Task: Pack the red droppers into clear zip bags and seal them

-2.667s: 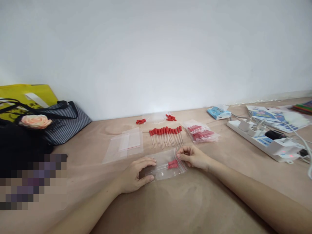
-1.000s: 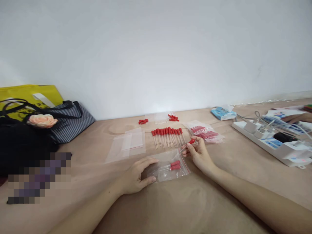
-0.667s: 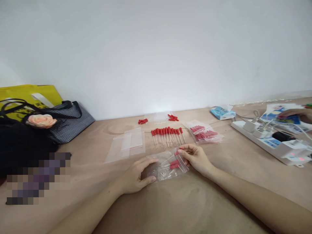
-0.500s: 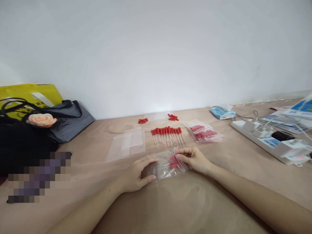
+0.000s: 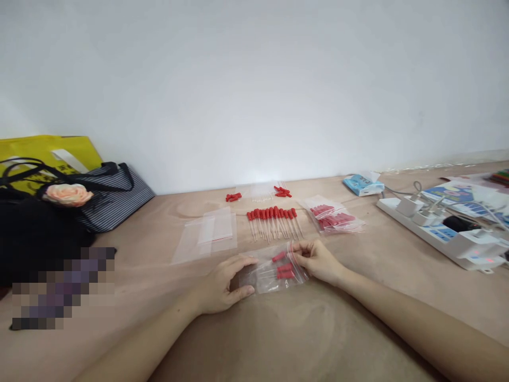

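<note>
A clear zip bag (image 5: 264,284) lies flat on the table in front of me, with several red-bulbed droppers (image 5: 285,271) inside. My right hand (image 5: 318,261) pinches the bag's open-end edge at its upper right, thumb against fingers. At the bag's left end rests my left hand (image 5: 228,284), thumb and forefinger spread apart along its edge. Just beyond the bag is a row of droppers (image 5: 272,214), red bulbs pointing away from me. To the right of that row sit filled zip bags (image 5: 338,217); to its left are flat, unfilled zip bags (image 5: 217,228).
Two small piles of red bulbs (image 5: 282,191) and thin clear tubes (image 5: 261,197) lie near the wall. On the right are a tissue pack (image 5: 362,184), a power strip (image 5: 441,233) with plugs, and papers (image 5: 457,196). A striped bag (image 5: 113,199) and yellow bag (image 5: 79,151) stand left.
Inside the bag, one dropper has parted from the others and tilts upward. My hands stay almost in place. At the far right, the raised blue-and-white paper now lies lower.
</note>
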Demonstrator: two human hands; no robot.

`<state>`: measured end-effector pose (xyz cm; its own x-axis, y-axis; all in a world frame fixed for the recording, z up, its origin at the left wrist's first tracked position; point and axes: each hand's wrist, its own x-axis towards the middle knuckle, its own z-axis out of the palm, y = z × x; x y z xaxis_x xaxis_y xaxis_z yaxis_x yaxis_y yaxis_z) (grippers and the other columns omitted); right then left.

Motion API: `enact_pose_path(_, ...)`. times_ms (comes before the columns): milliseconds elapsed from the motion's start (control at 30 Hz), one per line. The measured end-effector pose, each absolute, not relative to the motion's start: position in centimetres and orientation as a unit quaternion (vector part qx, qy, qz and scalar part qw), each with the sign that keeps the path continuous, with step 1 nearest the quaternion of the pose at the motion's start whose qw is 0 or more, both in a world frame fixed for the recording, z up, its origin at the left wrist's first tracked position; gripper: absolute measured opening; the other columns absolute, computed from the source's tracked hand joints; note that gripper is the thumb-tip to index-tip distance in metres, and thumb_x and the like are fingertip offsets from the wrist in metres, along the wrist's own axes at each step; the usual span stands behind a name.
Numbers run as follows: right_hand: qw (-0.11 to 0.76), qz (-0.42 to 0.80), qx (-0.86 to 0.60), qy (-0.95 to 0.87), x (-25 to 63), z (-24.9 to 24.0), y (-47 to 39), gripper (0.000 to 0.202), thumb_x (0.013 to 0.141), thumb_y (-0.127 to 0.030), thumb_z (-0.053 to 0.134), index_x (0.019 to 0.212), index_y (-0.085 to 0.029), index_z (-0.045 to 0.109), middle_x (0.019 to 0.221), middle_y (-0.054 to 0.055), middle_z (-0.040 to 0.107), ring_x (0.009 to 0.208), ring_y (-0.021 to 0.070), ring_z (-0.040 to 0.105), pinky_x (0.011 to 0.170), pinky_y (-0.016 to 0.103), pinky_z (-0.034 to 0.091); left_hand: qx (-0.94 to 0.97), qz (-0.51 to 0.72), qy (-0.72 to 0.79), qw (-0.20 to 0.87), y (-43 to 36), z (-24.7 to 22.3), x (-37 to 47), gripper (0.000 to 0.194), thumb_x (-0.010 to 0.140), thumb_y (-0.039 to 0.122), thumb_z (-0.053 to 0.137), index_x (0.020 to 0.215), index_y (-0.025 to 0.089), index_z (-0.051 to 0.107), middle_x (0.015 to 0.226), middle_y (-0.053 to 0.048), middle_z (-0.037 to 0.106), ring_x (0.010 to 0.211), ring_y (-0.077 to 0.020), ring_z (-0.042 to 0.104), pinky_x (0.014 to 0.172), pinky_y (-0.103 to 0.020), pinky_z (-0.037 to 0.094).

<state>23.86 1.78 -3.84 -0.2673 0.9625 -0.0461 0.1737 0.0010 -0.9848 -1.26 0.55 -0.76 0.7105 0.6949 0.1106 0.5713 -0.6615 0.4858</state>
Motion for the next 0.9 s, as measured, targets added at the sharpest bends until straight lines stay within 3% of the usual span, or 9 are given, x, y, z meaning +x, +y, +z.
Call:
enact_pose_path(100, 0.368, 0.521, -0.485, -0.597, 24.0, -3.9, 1.9, 0.029, 0.063, -0.042, 0.063, 0.059, -0.014, 0.054, 0.046, -0.004, 0.050, 0.036, 0.0049, 0.039, 0.035, 0.017, 0.029, 0.901, 0.149, 0.344, 0.217, 0.6, -0.9, -1.3, 0.042, 0.080, 0.033, 0.051, 0.120, 0.023, 0.041, 0.121, -0.006, 0.050, 0.111, -0.0212, 0.045, 0.094, -0.037, 0.037)
enact_pose_path(300, 0.383, 0.507, -0.469, -0.613, 24.0, -4.1, 2.0, 0.025, 0.066, -0.040, 0.059, 0.068, -0.015, 0.056, 0.059, -0.001, 0.057, 0.049, 0.0094, 0.050, 0.045, 0.020, 0.036, 0.902, 0.167, 0.323, 0.232, 0.8, -1.2, -1.3, 0.036, 0.079, 0.031, 0.053, 0.114, 0.022, 0.049, 0.121, -0.006, 0.050, 0.114, -0.0212, 0.044, 0.096, -0.037, 0.037)
enact_pose_path(400, 0.340, 0.499, -0.470, -0.644, 24.1, -3.8, 1.9, 0.028, 0.070, -0.041, 0.054, 0.057, -0.016, 0.051, 0.047, -0.004, 0.049, 0.040, 0.0070, 0.042, 0.040, 0.019, 0.031, 0.901, 0.174, 0.318, 0.237, 0.8, -1.1, -1.2, 0.034, 0.079, 0.030, 0.053, 0.112, 0.020, 0.052, 0.120, -0.007, 0.051, 0.112, -0.0213, 0.045, 0.095, -0.037, 0.038)
enact_pose_path(533, 0.355, 0.423, -0.530, -0.644, 24.8, -3.1, 2.6, 0.029, 0.076, -0.042, 0.045, 0.059, -0.018, 0.045, 0.041, -0.006, 0.041, 0.035, 0.0080, 0.039, 0.038, 0.020, 0.028, 0.901, 0.172, 0.318, 0.238, 0.7, -0.9, -1.2, 0.034, 0.079, 0.030, 0.053, 0.111, 0.020, 0.052, 0.119, -0.007, 0.051, 0.112, -0.0213, 0.046, 0.095, -0.037, 0.038)
enact_pose_path(633, 0.369, 0.237, -0.574, -0.692, 25.5, -2.3, 4.6, 0.018, 0.077, -0.030, 0.045, 0.065, -0.017, 0.049, 0.059, 0.000, 0.055, 0.053, 0.0121, 0.053, 0.052, 0.022, 0.039, 0.901, 0.172, 0.319, 0.239, 0.8, -0.9, -1.2, 0.034, 0.079, 0.030, 0.053, 0.112, 0.021, 0.052, 0.120, -0.007, 0.051, 0.113, -0.0212, 0.045, 0.095, -0.038, 0.037)
enact_pose_path(733, 0.276, 0.099, -0.649, -0.702, 25.5, -1.5, 7.4, 0.012, 0.075, -0.016, 0.046, 0.083, -0.013, 0.054, 0.086, 0.009, 0.062, 0.082, 0.0180, 0.057, 0.070, 0.024, 0.041, 0.900, 0.171, 0.319, 0.242, 0.9, -1.0, -1.3, 0.035, 0.079, 0.030, 0.053, 0.113, 0.021, 0.051, 0.121, -0.007, 0.050, 0.113, -0.0211, 0.044, 0.096, -0.038, 0.037)
enact_pose_path(800, 0.212, 0.080, -0.700, -0.678, 25.3, -1.1, 9.3, 0.022, 0.073, -0.011, 0.045, 0.093, -0.009, 0.054, 0.093, 0.015, 0.061, 0.089, 0.0212, 0.057, 0.072, 0.026, 0.041, 0.900, 0.172, 0.318, 0.242, 0.9, -1.1, -1.4, 0.035, 0.079, 0.030, 0.053, 0.112, 0.021, 0.051, 0.120, -0.007, 0.051, 0.113, -0.0210, 0.044, 0.096, -0.038, 0.037)
enact_pose_path(900, 0.182, 0.089, -0.727, -0.657, 24.8, -1.0, 11.4, 0.027, 0.070, -0.007, 0.048, 0.096, -0.006, 0.053, 0.092, 0.020, 0.060, 0.088, 0.0252, 0.058, 0.069, 0.028, 0.042, 0.901, 0.171, 0.317, 0.241, 0.8, -1.0, -1.4, 0.035, 0.079, 0.029, 0.053, 0.112, 0.020, 0.051, 0.120, -0.007, 0.051, 0.113, -0.0206, 0.044, 0.096, -0.038, 0.037)
